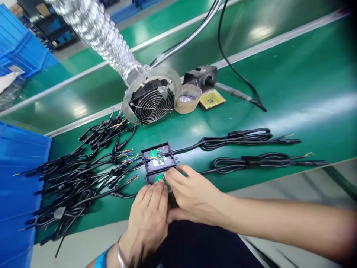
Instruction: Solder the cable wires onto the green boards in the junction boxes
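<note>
Side by side on the green bench lie two black plastic housings, each with a round green circuit board inside. The far housing (150,167) shows its board (157,158) and several thin coloured wires. Over the near housing (150,179) my left hand (149,214) and my right hand (193,191) meet, fingers curled onto it and closed. They cover most of it; only a strip of its green board (159,178) shows. What the fingertips pinch inside is hidden. Coiled black cables (237,139) run from the housings to the right.
Black cables with bare coloured ends (80,186) pile up at left beside a blue bin (19,178). A fume extractor fan (153,102) hangs beyond the housings. Behind stand a soldering iron (231,91), a yellow sponge (211,99) and a tape roll (187,106).
</note>
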